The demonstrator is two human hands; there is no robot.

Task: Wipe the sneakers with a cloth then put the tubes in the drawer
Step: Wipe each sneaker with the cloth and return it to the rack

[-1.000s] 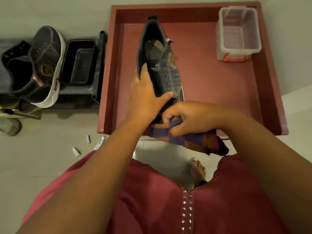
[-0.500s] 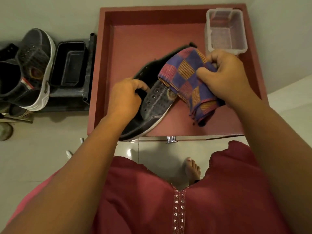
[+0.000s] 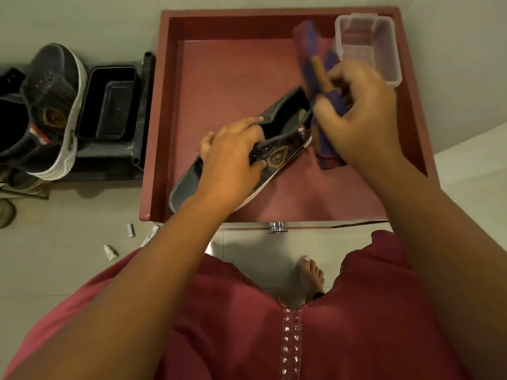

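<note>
Left hand (image 3: 233, 157) gripping sneaker (image 3: 277, 149) over open drawer (image 3: 219, 78); right hand (image 3: 359, 116) clutching blurred cloth (image 3: 310, 50) at sneaker's heel. Tubes (image 3: 130, 230) on floor left of drawer.

This looks like a home, most likely an entryway or a corner where footwear is kept. A dark plastic shoe rack (image 3: 137, 111) stands against a plain pale wall (image 3: 82, 20), with a grey high-top sneaker with a white sole (image 3: 55, 105) propped on it beside a black rectangular plastic tub (image 3: 109, 102). Next to the rack a maroon wooden drawer (image 3: 219, 78) is pulled open, holding a clear plastic storage box (image 3: 367, 48). The floor is of pale glossy tiles (image 3: 68, 256), and a bare foot (image 3: 311, 275) stands on them, as indoors at home.
</note>
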